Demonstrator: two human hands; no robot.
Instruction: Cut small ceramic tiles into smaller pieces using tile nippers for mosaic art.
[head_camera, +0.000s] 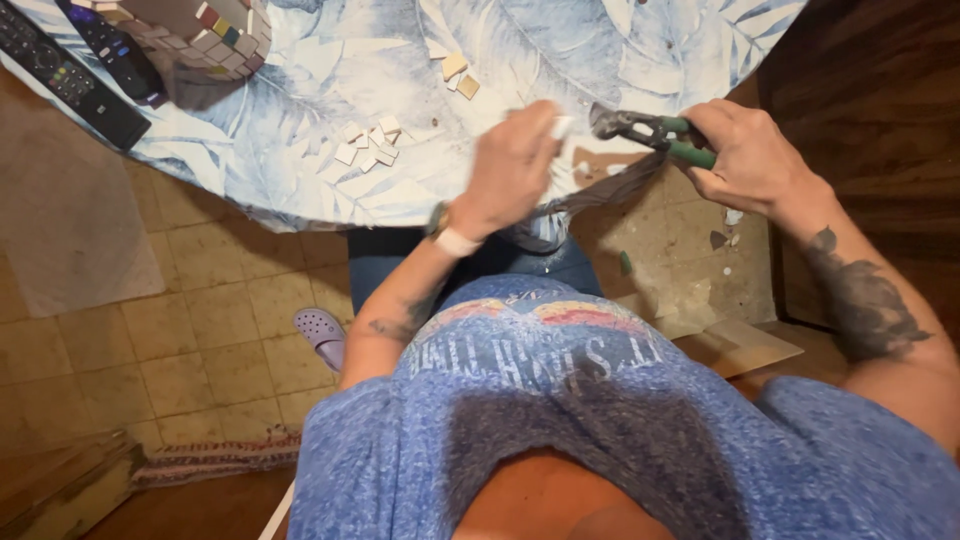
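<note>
My left hand (512, 165) pinches a small white tile piece (561, 127) over the edge of a round table with a blue leaf-print cloth (300, 150). My right hand (748, 155) grips green-handled tile nippers (650, 132), whose metal jaws point at the tile piece and sit just right of it. A little heap of cut white tile bits (367, 146) lies on the cloth to the left of my left hand. Two tan and cream bits (458, 76) lie farther back.
A mosaic piece of coloured squares (215, 35) sits at the table's back left, beside two black remote controls (75, 65). Below are a tiled floor, a lilac clog (323, 335), tile chips (730, 225) and a dark wooden cabinet (870, 100) at right.
</note>
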